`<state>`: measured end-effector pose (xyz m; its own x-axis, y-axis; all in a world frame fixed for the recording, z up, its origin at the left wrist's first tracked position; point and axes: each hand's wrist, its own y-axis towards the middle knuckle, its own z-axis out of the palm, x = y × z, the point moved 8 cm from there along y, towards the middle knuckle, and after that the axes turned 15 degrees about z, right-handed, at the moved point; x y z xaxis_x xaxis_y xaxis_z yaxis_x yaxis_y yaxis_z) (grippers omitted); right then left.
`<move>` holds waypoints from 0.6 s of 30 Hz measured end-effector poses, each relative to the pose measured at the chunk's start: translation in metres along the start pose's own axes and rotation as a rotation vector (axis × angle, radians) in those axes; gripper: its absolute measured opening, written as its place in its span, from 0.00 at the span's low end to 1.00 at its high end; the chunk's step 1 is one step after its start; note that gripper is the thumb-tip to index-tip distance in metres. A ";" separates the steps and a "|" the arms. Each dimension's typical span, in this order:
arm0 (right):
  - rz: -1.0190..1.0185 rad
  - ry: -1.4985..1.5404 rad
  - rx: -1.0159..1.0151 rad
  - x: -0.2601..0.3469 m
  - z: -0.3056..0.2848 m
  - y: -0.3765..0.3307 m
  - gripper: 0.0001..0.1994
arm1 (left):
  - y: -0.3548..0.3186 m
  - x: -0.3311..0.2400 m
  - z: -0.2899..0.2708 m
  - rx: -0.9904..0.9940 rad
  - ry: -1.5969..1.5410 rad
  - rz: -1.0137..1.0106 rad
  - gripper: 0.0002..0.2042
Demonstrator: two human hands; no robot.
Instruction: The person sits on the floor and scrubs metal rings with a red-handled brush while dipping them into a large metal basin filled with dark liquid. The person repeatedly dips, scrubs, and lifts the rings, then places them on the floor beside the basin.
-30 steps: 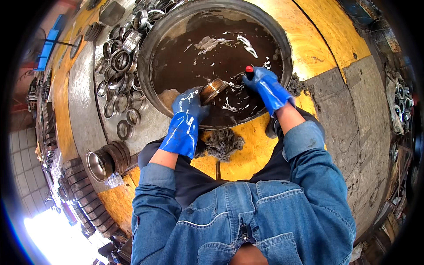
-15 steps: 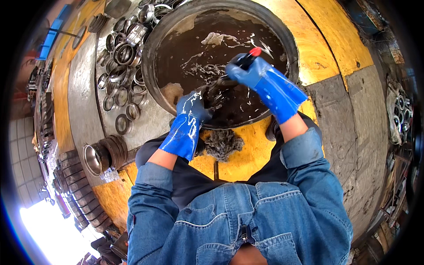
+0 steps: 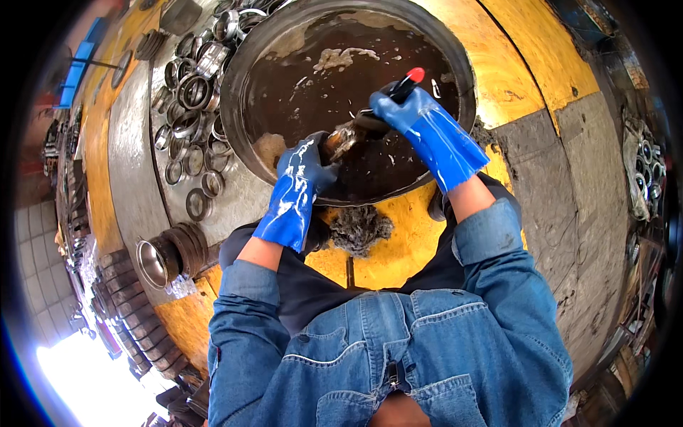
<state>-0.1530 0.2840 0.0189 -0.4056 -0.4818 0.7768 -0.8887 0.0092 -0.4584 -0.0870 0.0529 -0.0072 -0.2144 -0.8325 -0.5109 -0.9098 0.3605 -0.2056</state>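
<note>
Both hands wear long blue rubber gloves, wet and shiny. In my right hand (image 3: 398,110) is a brush (image 3: 404,87) with a black handle and a red end; the fingers are wrapped round it. Its dark head points down and left, against a wet metal ring (image 3: 339,144). That ring is gripped by my left hand (image 3: 302,164) over the near side of a round basin (image 3: 466,78) of dark liquid. Part of the ring is hidden by the glove, and the brush head is hard to make out. Pale foam (image 3: 341,58) floats on the liquid.
Left of the basin, many loose metal rings (image 3: 191,92) lie on a metal sheet (image 3: 135,153). A row of larger rings (image 3: 160,260) stands nearer. Between my legs sits a clump of grey metal shavings or wool (image 3: 361,229). A bag of rings (image 3: 644,178) lies far right.
The brush has swung so its red end now leans further right. The metal ring shows more plainly above my left hand, and the splashing in the liquid has calmed.
</note>
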 end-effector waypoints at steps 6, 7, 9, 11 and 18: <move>0.321 -0.046 -0.220 -0.084 -0.001 0.029 0.26 | 0.012 0.020 0.010 0.029 -0.518 -0.144 0.33; 0.331 -0.138 -0.203 -0.082 0.006 0.028 0.27 | 0.010 0.038 0.015 -0.015 -0.542 -0.176 0.33; 0.354 -0.323 -0.173 -0.078 0.018 0.030 0.28 | 0.009 0.085 0.036 -0.098 -0.592 -0.235 0.33; 0.379 -0.214 -0.067 -0.066 0.019 0.023 0.29 | 0.013 0.074 0.038 -0.054 -0.636 -0.225 0.32; -0.032 0.269 0.212 0.009 0.051 -0.038 0.18 | 0.016 0.090 0.047 -0.058 -0.638 0.004 0.26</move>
<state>-0.1122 0.2345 0.0206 -0.4455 -0.2300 0.8652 -0.8491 -0.1979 -0.4898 -0.1036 0.0035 -0.0959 0.0192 -0.4109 -0.9115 -0.9312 0.3246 -0.1660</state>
